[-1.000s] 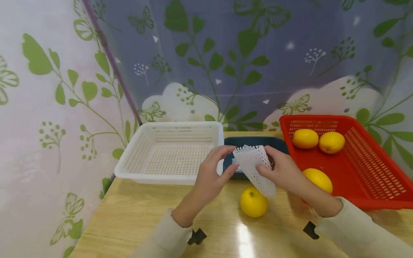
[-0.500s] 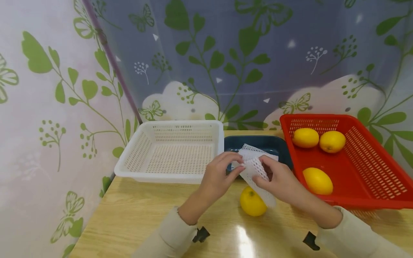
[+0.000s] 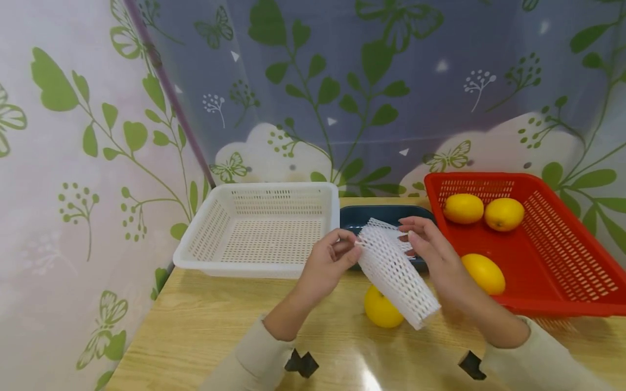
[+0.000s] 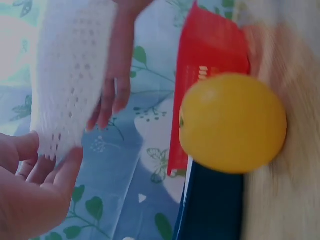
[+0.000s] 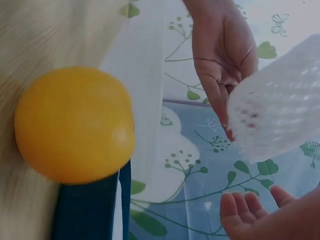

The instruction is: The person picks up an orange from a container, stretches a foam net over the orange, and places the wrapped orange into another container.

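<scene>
My left hand [image 3: 325,266] pinches one end of a white foam fruit net [image 3: 398,277], which slants down to the right. My right hand [image 3: 445,263] is beside the net's upper part, fingers spread and apart from it; the right wrist view shows the same gap between its fingertips [image 5: 240,200] and the net [image 5: 280,100]. Below the net a round yellow fruit [image 3: 379,309] sits on the table, partly covered by it in the head view. Behind the hands, more white foam netting [image 3: 383,224] lies in a dark blue tray [image 3: 354,214].
A white plastic basket [image 3: 254,271] stands at the left on the wooden table [image 3: 210,326]. To the right, a red basket [image 3: 538,307] holds several yellow fruits [image 3: 504,214]. A patterned curtain [image 3: 303,108] hangs right behind the containers.
My right hand has let go of the net and moved slightly right. The net has swung out to the lower right, held by my left hand. The fruit on the table stays put.
</scene>
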Demonstrator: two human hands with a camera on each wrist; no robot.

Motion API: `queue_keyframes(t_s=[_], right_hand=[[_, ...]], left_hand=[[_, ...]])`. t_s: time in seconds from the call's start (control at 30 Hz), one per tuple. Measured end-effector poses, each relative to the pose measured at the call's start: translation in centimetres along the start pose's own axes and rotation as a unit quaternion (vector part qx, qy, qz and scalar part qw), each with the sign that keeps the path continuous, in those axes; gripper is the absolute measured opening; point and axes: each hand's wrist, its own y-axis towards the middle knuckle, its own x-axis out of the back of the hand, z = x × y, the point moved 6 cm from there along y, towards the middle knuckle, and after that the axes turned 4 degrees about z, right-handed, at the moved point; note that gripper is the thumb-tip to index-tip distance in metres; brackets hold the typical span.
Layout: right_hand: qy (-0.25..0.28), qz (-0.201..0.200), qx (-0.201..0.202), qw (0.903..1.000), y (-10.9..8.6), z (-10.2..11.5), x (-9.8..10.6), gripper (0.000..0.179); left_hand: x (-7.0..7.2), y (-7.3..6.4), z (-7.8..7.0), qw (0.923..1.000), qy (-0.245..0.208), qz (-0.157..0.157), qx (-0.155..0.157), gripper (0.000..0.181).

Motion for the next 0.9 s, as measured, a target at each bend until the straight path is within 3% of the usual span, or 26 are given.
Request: queue_keyframes(t_s=[0.1, 0.17, 0.27, 0.37, 0.47, 0.57, 0.7, 0.8, 0.9], right_hand=[[0.087, 0.046, -0.018, 0.9950, 0.1, -0.3, -0.5, 0.053], [0.145, 0.080, -0.047, 0.9850, 0.2, -0.8, -1.1, 0.058], [0.193, 0.108, -0.091, 0.9711, 0.2, -1.7, -1.8, 0.063], [0.200, 0.100, -0.112, 0.9681, 0.1, -2.5, -2.1, 0.064], [0.206, 0.079, -0.110, 0.9691, 0.0, -2.7, -2.0, 0.059], [0.237, 0.073, -0.098, 0.9637, 0.0, -2.9, -2.0, 0.044], [0.297, 0.095, -0.063, 0.9480, 0.0, -3.0, -2.2, 0.018], [0.326, 0.110, -0.035, 0.9383, 0.0, -2.8, -2.3, 0.019], [0.349, 0.101, -0.013, 0.9316, 0.0, -2.7, -2.4, 0.022]], left_hand=[[-0.5, -0.1, 0.6, 0.9927, -0.111, 0.033, 0.031, 0.018], [-0.8, -0.3, 0.9, 0.9808, -0.179, 0.056, 0.053, 0.019], [-1.2, -0.5, 1.4, 0.9650, -0.238, 0.081, 0.073, 0.021], [-1.3, -0.7, 2.0, 0.9647, -0.238, 0.081, 0.076, 0.014], [-1.3, -0.7, 2.4, 0.9731, -0.208, 0.071, 0.070, 0.007], [-1.2, -0.7, 2.8, 0.9816, -0.167, 0.057, 0.073, 0.006], [-1.3, -1.1, 2.4, 0.9774, -0.186, 0.032, 0.097, 0.012], [-1.6, -1.5, 1.9, 0.9724, -0.210, 0.027, 0.098, 0.016], [-1.5, -1.6, 2.3, 0.9796, -0.180, 0.027, 0.084, 0.014]])
